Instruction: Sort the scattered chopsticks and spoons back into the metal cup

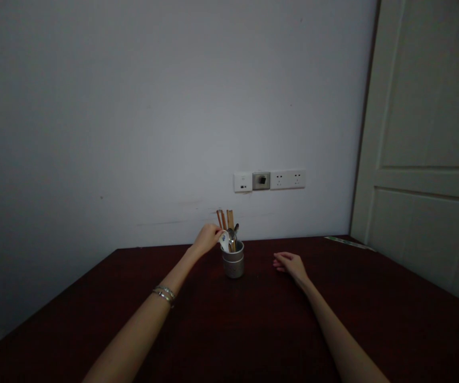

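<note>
The left arm reaches diagonally inward toward the far edge of the table (pixel 237 340), its elbow out of view; the left hand (pixel 207 239) is raised, back upward, thumb and fingertips pressed together in a pinch. The right forearm also slants inward, and the right hand (pixel 291 265) sits lower, short of that edge, fingers loosely bent and pointing left.
</note>
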Tool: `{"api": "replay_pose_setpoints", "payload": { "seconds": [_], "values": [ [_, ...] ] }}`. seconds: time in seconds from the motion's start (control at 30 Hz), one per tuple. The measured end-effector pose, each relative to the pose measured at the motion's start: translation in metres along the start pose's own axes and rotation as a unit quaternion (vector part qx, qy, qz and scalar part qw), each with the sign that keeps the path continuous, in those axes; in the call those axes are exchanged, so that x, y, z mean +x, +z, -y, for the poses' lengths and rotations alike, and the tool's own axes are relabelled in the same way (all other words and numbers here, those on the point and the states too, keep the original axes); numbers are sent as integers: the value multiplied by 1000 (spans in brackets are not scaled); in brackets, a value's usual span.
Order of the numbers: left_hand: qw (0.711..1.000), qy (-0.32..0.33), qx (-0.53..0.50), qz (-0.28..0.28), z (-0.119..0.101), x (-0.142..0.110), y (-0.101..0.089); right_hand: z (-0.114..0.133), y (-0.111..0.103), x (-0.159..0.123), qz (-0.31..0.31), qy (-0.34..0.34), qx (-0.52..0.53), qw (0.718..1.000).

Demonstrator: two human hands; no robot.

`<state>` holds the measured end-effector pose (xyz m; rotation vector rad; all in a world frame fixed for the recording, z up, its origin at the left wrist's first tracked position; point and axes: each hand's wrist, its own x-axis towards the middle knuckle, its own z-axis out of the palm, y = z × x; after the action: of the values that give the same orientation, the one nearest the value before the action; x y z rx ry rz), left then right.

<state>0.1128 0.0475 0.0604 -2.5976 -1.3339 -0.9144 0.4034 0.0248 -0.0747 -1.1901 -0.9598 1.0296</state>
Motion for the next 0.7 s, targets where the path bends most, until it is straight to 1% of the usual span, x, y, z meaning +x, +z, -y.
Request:
{"api": "replay_pose_setpoints", "payload": {
  "seconds": [0.1,0.23,0.33,0.5,0.7],
  "values": [
    [1000,-1,-8,14,-1,-3,3,0,0,-1,0,-2,1,1000],
    [999,-28,-7,37,-3,-7,8,-1,0,0,3,-8,0,1000],
    [998,-35,2,50,-4,-10,10,0,0,-1,3,-11,3,1000],
    [997,-40,23,62,-6,-15,8,3,1,-3,-3,-6,0,1000],
    [996,-53,13,67,-6,-17,6,5,2,-5,-10,-3,-3,1000]
  ]
}}
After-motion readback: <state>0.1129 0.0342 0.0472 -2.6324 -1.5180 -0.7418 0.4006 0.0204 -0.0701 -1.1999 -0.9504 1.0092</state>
